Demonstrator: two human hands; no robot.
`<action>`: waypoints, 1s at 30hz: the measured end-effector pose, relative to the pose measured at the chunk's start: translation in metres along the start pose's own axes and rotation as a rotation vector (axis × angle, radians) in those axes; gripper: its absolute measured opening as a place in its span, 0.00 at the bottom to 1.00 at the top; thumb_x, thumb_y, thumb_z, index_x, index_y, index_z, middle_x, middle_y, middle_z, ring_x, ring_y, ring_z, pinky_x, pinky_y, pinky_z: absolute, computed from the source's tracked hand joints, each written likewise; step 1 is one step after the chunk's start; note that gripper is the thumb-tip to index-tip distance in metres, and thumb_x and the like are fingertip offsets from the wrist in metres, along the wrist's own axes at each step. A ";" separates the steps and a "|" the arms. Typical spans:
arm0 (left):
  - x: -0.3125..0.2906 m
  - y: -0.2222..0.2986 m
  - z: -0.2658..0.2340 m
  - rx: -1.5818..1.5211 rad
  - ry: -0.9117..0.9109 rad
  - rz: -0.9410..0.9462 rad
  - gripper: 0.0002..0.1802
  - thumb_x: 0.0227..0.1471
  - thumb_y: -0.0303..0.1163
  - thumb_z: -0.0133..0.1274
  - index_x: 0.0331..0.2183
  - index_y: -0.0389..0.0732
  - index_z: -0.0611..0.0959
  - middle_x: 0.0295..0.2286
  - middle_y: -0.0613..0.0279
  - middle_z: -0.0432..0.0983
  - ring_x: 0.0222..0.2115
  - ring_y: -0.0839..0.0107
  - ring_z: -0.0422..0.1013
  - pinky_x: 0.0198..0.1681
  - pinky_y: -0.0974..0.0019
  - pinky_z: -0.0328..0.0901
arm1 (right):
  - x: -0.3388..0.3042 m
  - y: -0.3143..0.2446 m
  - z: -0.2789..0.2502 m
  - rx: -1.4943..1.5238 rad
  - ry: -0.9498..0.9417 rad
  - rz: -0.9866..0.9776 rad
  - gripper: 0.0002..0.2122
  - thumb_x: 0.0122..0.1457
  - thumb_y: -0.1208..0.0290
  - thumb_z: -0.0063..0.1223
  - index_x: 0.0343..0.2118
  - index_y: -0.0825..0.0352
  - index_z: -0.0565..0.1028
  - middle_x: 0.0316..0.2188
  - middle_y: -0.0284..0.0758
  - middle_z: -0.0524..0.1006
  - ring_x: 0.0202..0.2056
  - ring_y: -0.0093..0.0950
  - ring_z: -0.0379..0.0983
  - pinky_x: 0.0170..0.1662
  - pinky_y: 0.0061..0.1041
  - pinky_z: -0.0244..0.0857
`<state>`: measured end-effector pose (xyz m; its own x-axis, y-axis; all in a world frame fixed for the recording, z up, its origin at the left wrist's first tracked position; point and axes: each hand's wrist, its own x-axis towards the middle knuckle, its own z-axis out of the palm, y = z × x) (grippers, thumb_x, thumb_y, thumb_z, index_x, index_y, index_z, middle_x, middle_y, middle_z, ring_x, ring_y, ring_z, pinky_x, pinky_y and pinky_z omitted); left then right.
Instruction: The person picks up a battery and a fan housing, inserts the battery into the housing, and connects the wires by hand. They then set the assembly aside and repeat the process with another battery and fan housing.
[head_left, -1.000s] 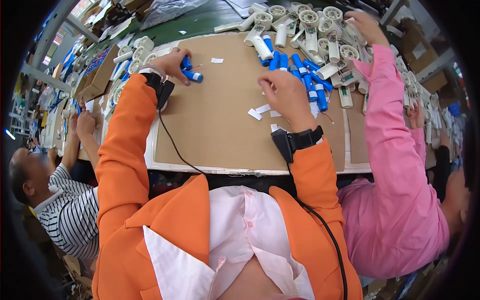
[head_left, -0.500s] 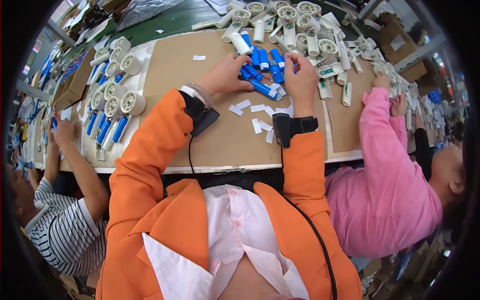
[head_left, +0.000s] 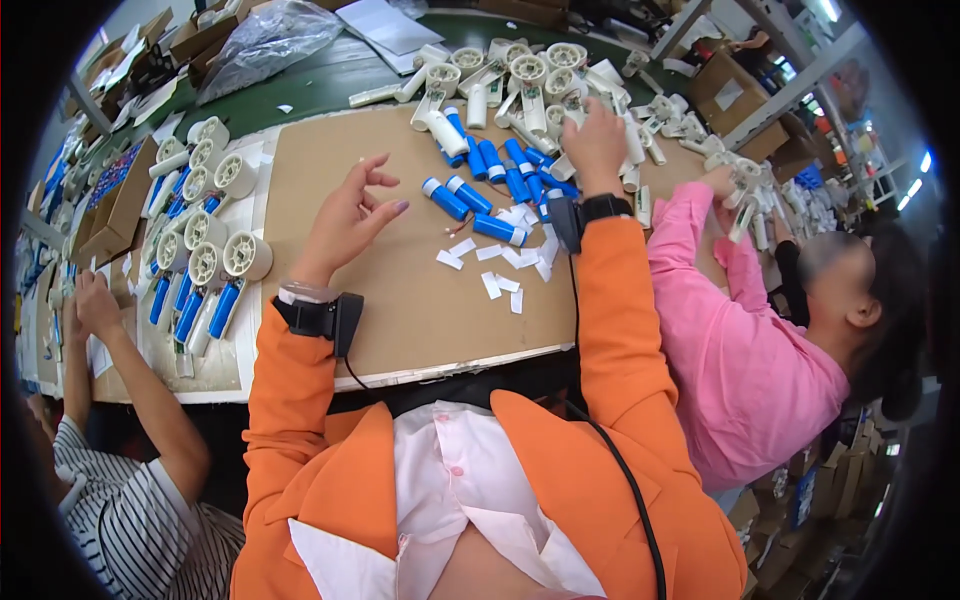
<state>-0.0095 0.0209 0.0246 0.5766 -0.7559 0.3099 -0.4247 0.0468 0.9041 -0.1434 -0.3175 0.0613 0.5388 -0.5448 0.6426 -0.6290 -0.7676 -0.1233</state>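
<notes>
- Blue cylinders lie heaped at 1 to 2 o'clock from the middle of the brown board; three lie looser on the near left side of the heap.
- Left hand, at 10 o'clock: fingers apart, holding nothing, raised beside those three without touching them.
- Right hand, at 2 o'clock: fingers bent at the edge of the pale housings; whether they are clamped on one, I cannot tell.
- Being round, the loose cylinders could roll toward 6 o'clock if nudged.
- At 1 o'clock the housings are piled at odd angles; tugging one could bring its neighbours down onto the cylinders.
- Paper slips are scattered at 3 o'clock; looking so light, they could be swept aside by the right sleeve or wrist unit close by.
- Also at 3 o'clock, a co-worker's pink sleeve comes near the right sleeve, so arms could bump.
- At 9 o'clock, rows of assemblies limit room on the left; beyond them is a carton.
- At 11 o'clock lies a plastic bag; at 8 o'clock sits a co-worker in stripes.
</notes>
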 end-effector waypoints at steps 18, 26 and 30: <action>-0.003 0.001 0.006 0.173 -0.163 -0.004 0.31 0.51 0.30 0.59 0.56 0.40 0.68 0.37 0.63 0.75 0.24 0.78 0.68 0.30 0.73 0.66 | -0.021 -0.062 -0.063 0.669 -0.244 0.122 0.20 0.58 0.71 0.44 0.55 0.67 0.65 0.38 0.51 0.77 0.38 0.48 0.75 0.41 0.39 0.67; 0.001 0.001 0.014 -0.267 -0.051 -0.138 0.30 0.59 0.39 0.51 0.59 0.42 0.63 0.37 0.61 0.75 0.27 0.80 0.69 0.31 0.75 0.67 | -0.118 -0.134 -0.067 0.690 -0.191 -0.178 0.21 0.57 0.74 0.45 0.54 0.69 0.65 0.36 0.48 0.76 0.35 0.47 0.73 0.36 0.43 0.66; 0.000 -0.005 0.008 -0.258 0.025 -0.251 0.29 0.60 0.42 0.49 0.58 0.42 0.64 0.38 0.60 0.76 0.29 0.79 0.70 0.33 0.75 0.67 | -0.142 -0.154 -0.063 0.678 -0.332 -0.186 0.22 0.55 0.75 0.46 0.55 0.70 0.64 0.34 0.49 0.76 0.35 0.48 0.73 0.37 0.46 0.66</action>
<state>-0.0129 0.0150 0.0178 0.6589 -0.7487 0.0727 -0.0794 0.0268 0.9965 -0.1579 -0.1008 0.0369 0.8090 -0.3770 0.4509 -0.0891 -0.8370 -0.5398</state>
